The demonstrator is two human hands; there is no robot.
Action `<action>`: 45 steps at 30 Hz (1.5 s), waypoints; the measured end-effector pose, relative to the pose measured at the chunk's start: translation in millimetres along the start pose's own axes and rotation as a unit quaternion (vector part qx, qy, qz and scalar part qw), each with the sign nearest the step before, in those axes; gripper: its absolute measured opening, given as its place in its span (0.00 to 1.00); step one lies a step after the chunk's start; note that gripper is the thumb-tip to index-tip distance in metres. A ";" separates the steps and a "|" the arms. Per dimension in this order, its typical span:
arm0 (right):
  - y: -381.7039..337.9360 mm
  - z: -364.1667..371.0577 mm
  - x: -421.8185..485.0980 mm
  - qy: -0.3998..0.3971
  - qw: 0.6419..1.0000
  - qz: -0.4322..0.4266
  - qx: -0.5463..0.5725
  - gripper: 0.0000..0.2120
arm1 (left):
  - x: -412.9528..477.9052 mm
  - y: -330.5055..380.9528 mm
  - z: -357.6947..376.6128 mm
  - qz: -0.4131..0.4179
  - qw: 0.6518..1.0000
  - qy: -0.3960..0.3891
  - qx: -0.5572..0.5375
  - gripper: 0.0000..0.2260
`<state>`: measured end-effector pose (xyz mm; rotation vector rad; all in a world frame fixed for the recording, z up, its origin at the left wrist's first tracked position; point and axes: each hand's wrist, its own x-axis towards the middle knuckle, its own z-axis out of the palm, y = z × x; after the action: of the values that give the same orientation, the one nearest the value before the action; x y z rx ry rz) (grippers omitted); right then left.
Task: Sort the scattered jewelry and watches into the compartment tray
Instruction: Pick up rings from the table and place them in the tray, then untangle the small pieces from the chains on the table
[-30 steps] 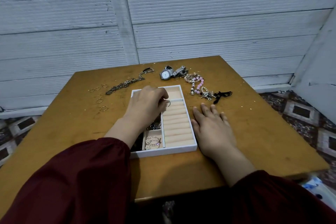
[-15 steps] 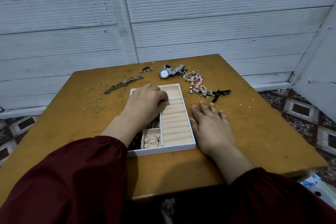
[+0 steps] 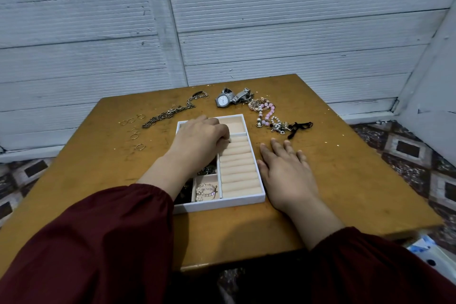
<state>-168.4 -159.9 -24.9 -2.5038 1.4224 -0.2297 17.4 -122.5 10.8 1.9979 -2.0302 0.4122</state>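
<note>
Pale plank wall [image 3: 296, 32] behind, worn brown table [image 3: 357, 180] up front, white compartment tray [image 3: 222, 203] dead centre. Left hand [image 3: 199, 142] reaching over the tray, fingers curled down onto the far end of the padded ring rolls [image 3: 238, 170]. Pinching something there? Cannot tell: fingertips tucked out of sight under the knuckles. Right hand [image 3: 286, 170] flat on the table, fingers loosely spread, just beside the tray's right wall, holding nothing.

Plenty left outside: about 6 thin rings [image 3: 140, 147] scattered far left, dark chain [image 3: 170, 112] just beside them, silver watch [image 3: 223, 100] beyond the tray's far edge, beaded bracelets [image 3: 265, 112] and a black cord [image 3: 299, 126] tangled together at the far right. Already inside: pearl hoops [image 3: 206, 191] in a near compartment, darker pieces half hidden under the left forearm.

Looks like ring-seating work, early to midway through the sort. Risks from here: pushing too shallow into the slot and leaving a ring perched, ready to roll off; dragging the left sleeve [image 3: 98, 242] across the near compartments on the way out and hooking the hoops; nudging the light tray sideways with nothing gripping it. Later on, lifting 1 bracelet from that tangle and pulling the whole clump, cord included, along with it.
</note>
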 end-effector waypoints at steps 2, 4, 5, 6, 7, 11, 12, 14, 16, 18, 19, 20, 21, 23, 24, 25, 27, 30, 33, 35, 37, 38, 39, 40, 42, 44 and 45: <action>0.1 0.2 -0.5 0.003 1.000 0.000 0.003 0.24 | -2.0 -0.4 -0.7 -0.005 1.000 0.007 -0.004 0.08; 0.2 0.1 -0.5 0.008 1.000 0.000 0.007 0.24 | -4.6 -0.9 -2.2 -0.022 0.999 0.019 -0.023 0.08; 0.3 0.1 -0.6 0.011 1.000 -0.001 0.008 0.24 | -5.9 -0.8 -2.9 -0.029 0.999 0.025 -0.033 0.08; 0.4 0.3 -0.6 0.014 1.000 -0.001 0.010 0.24 | -7.1 0.0 -3.5 -0.034 0.998 0.031 -0.041 0.08; 0.7 0.3 -0.7 0.016 1.000 -0.001 0.012 0.24 | -8.5 1.6 -4.3 -0.039 0.997 0.036 -0.048 0.07; 0.3 -0.8 -2.3 0.034 0.999 0.001 0.031 0.23 | -14.2 9.7 -7.8 -0.058 0.993 0.058 -0.083 0.06; 0.2 -1.2 -2.9 0.045 0.998 0.001 0.038 0.22 | -15.6 10.7 -8.5 -0.062 0.992 0.066 -0.093 0.06; -0.1 -1.1 -4.4 0.086 0.995 0.000 0.059 0.20 | -18.3 11.7 -9.7 -0.064 0.988 0.086 -0.109 0.06; -0.2 -0.7 -6.2 0.154 0.984 -0.010 0.093 0.16 | -20.7 12.2 -10.6 -0.063 0.985 0.105 -0.125 0.05; -1.0 -1.6 -7.6 0.209 0.969 -0.023 0.129 0.13 | -22.9 12.5 -12.2 -0.064 0.981 0.120 -0.139 0.04; -2.2 -2.5 -7.7 0.225 0.963 -0.030 0.147 0.12 | -23.7 11.8 -13.1 -0.067 0.978 0.129 -0.150 0.04; -4.4 -4.4 -7.4 0.235 0.957 -0.038 0.165 0.11 | -24.2 10.6 -14.4 -0.071 0.974 0.140 -0.164 0.04; -8.3 -7.1 -6.6 0.238 0.953 -0.048 0.182 0.10 | -24.3 8.8 -15.6 -0.074 0.969 0.153 -0.181 0.04; -19.6 -13.6 -3.5 0.238 0.946 -0.079 0.207 0.10 | -24.9 3.4 -17.6 -0.084 0.956 0.185 -0.213 0.05; -26.7 -16.7 -0.8 0.237 0.942 -0.096 0.216 0.10 | -25.4 -0.5 -18.5 -0.093 0.948 0.199 -0.229 0.06; -34.7 -20.3 1.8 0.235 0.940 -0.111 0.222 0.09 | -26.1 -5.4 -19.1 -0.106 0.941 0.210 -0.245 0.06; -51.4 -26.2 9.0 0.223 0.940 -0.133 0.221 0.09 | -27.6 -18.6 -19.5 -0.130 0.928 0.221 -0.269 0.05; -78.6 -31.1 23.0 0.194 0.947 -0.166 0.192 0.10 | -30.9 -47.2 -17.0 -0.173 0.912 0.239 -0.285 0.06; -108.3 -29.2 37.3 0.181 0.946 -0.207 0.174 0.09 | -36.0 -81.2 -11.8 -0.234 0.889 0.258 -0.297 0.06; -128.5 -24.5 47.8 0.168 0.943 -0.237 0.162 0.09 | -40.8 -104.0 -9.1 -0.279 0.866 0.279 -0.306 0.06; -146.8 -18.9 59.6 0.149 0.946 -0.258 0.128 0.10 | -46.8 -124.1 -6.7 -0.319 0.844 0.300 -0.311 0.06; -154.8 -16.7 65.4 0.141 0.947 -0.266 0.109 0.11 | -50.1 -132.9 -5.2 -0.337 0.834 0.308 -0.310 0.06; -161.0 -14.9 70.7 0.133 0.949 -0.273 0.088 0.11 | -53.1 -139.6 -3.9 -0.354 0.825 0.313 -0.310 0.05; -167.5 -12.8 76.1 0.124 0.949 -0.282 0.068 0.11 | -55.9 -146.9 -2.0 -0.371 0.815 0.318 -0.312 0.06; -180.7 -7.3 86.7 0.103 0.950 -0.294 0.030 0.12 | -60.7 -159.4 0.0 -0.394 0.798 0.332 -0.312 0.07; -192.2 -0.2 96.8 0.080 0.952 -0.297 0.001 0.12 | -63.3 -168.4 0.7 -0.407 0.788 0.347 -0.306 0.07; -197.4 3.9 101.3 0.068 0.953 -0.295 -0.013 0.13 | -64.7 -171.6 0.8 -0.412 0.783 0.351 -0.307 0.08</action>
<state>46.3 -149.6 30.6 -2.9175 0.6744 -0.4990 190.2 -65.1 -11.4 1.6950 -0.6015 0.1928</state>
